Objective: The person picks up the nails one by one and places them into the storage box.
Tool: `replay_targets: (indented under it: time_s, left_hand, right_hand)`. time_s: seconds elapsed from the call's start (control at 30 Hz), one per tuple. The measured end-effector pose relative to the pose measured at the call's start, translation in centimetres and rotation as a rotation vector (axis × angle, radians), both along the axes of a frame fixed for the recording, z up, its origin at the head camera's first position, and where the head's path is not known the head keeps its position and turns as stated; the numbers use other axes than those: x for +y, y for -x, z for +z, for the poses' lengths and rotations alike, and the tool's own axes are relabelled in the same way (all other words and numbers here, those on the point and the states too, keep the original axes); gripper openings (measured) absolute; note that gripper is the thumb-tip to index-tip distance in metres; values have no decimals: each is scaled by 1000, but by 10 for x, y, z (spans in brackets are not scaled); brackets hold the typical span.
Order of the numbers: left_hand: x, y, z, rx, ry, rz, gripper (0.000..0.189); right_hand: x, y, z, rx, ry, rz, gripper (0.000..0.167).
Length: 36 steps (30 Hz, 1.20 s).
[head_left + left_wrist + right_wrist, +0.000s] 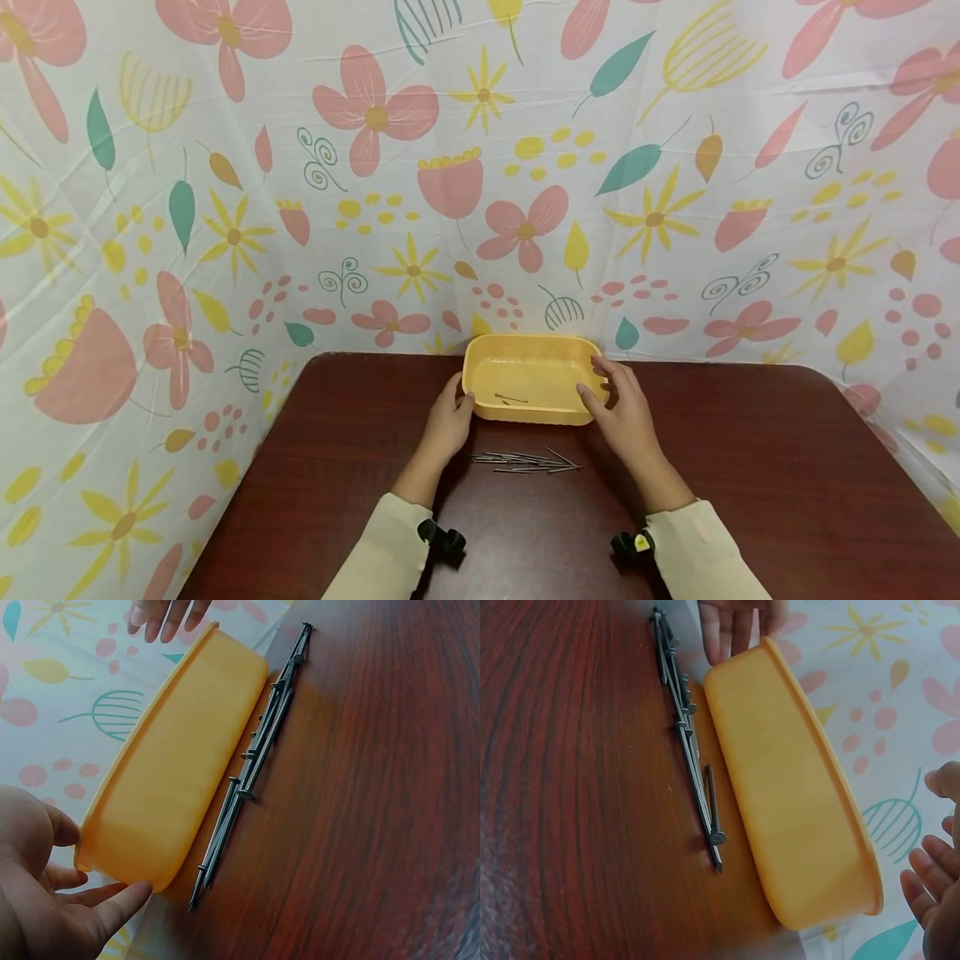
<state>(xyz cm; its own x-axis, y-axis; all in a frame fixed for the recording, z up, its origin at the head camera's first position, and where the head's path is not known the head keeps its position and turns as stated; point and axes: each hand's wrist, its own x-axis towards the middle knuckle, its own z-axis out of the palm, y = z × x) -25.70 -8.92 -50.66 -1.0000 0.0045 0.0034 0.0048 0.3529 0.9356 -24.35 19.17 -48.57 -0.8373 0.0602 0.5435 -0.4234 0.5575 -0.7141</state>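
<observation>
A yellow plastic tray (536,414) stands near the back edge of the brown table, with a few thin nails (512,399) on its floor. My left hand (448,423) holds the tray's left end, the thumb at the front corner and the fingers round the end wall. Beside the right end is my right hand (628,415), fingers spread and loosely bent; the right wrist view shows a gap between it and the tray. In front of the tray lies a loose bundle of long steel nails (525,461), which neither hand touches.
The dark brown table (757,467) has a glossy wood-grain top. A white cloth with flower prints (517,108) hangs close behind its back edge and along the left side. Black wrist straps with cameras (448,542) sit on both sleeves.
</observation>
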Motion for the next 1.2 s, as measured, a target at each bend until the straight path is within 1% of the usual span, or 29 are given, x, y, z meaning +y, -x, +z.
replay_targets:
  time_s: [0.1,0.3,0.5,0.83,1.03,1.2]
  left_hand:
    - [0,0,1,-5,-7,1,57]
    - [0,0,1,-12,-9,-5,58]
    - [0,0,2,-17,-5,-8,58]
    - [0,0,0,-13,0,-10,57]
    - [0,-1,2,-15,-4,-3,57]
    - [0,0,0,-8,7,-1,57]
  right_hand:
    - [0,-1,1,12,-10,6,54]
    - [0,-5,4,8,-8,16,51]
    - [2,-6,3,29,-16,27,49]
    - [2,-14,1,2,-43,60,40]
    - [2,-18,-1,34,-60,87,36]
    - [0,-21,-3,42,-69,117,35]
